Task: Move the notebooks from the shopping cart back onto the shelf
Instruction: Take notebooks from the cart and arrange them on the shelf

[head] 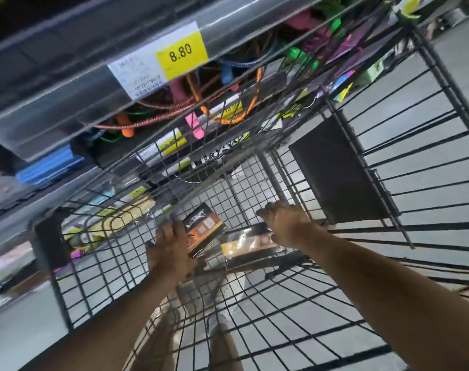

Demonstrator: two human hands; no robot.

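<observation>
Reaching into the shopping cart (281, 319), the left hand (171, 249) curls its fingers round the left notebook (205, 227), the right hand (288, 223) round the right notebook (250, 246); both lie on the cart's bottom, neither yet on the shelf (67, 65).

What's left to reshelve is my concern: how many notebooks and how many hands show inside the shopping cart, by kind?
Notebooks: 2 (left notebook, right notebook)
Hands: 2 (left hand, right hand)
Total: 4
</observation>
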